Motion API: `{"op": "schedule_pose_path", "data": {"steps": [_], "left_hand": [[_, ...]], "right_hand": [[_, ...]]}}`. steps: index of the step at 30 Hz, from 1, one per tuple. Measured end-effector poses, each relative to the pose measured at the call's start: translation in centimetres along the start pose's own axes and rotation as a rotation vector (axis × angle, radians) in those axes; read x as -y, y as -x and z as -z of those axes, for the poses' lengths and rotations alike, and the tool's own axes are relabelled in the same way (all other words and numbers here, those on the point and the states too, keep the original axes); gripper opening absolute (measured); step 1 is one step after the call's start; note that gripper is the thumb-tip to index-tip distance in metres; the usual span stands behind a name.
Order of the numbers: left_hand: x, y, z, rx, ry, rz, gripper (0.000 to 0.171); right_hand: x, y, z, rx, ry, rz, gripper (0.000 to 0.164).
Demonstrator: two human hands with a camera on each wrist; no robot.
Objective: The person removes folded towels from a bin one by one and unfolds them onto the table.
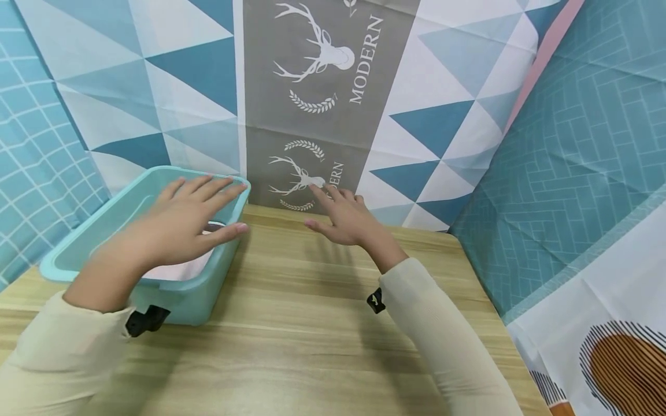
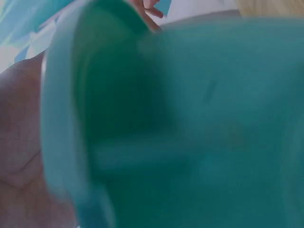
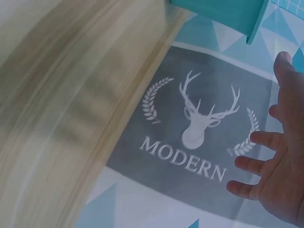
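Currently, we find both hands released, with the fingers extended and spread. In the head view, we locate the left hand (image 1: pixel 177 222) at left of centre, palm down over the turquoise bin (image 1: pixel 182 303); we cannot tell whether it touches the rim. The bin occupies the left side of the frame on the wood-grain table (image 1: pixel 291 346), and inside it we see a pale, flat item (image 1: pixel 179 267), partly hidden by the left hand. The left wrist view shows us the bin wall blurred across most of the frame, with the palm at the left edge. We locate the right hand (image 1: pixel 343 219) near the centre of the head view, above the far table edge and in front of the grey panel (image 1: pixel 312 130) printed with deer heads and the word MODERN. At each cuff of the light sleeves we note a black device, one at lower left (image 1: pixel 148 320), one right of centre (image 1: pixel 375 300). Patterned blue-and-white cloth (image 1: pixel 432 75) flanks the panel at the top of the frame.
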State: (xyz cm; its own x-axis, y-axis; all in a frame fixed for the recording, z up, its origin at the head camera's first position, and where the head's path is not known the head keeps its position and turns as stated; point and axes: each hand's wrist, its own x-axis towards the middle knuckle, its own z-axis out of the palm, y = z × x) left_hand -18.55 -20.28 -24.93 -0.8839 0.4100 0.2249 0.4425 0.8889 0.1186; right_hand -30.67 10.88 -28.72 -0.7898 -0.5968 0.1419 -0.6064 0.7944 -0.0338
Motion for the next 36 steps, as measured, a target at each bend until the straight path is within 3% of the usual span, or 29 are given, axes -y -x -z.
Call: {"op": "schedule_pose_path", "data": {"steps": [11, 20, 27, 36], "left_hand": [[4.7, 2.4, 0.6, -0.016, 0.028, 0.096, 0.083], [8.4, 4.4, 0.4, -0.037, 0.015, 0.179, 0.084], [10.9, 6.3, 0.4, -0.076, 0.104, 0.232, 0.085], [13.6, 8.8, -0.1, -0.078, 0.138, 0.424, 0.087]], "right_hand": [[2.6, -2.6, 0.8, 0.029, 0.004, 0.031, 0.083], [6.0, -4.5, 1.3, 0.047, 0.033, 0.084, 0.083], [7.9, -5.3, 1.5, 0.044, 0.051, 0.109, 0.082], [9.4, -5.7, 1.6, 0.050, 0.054, 0.129, 0.082]]}}
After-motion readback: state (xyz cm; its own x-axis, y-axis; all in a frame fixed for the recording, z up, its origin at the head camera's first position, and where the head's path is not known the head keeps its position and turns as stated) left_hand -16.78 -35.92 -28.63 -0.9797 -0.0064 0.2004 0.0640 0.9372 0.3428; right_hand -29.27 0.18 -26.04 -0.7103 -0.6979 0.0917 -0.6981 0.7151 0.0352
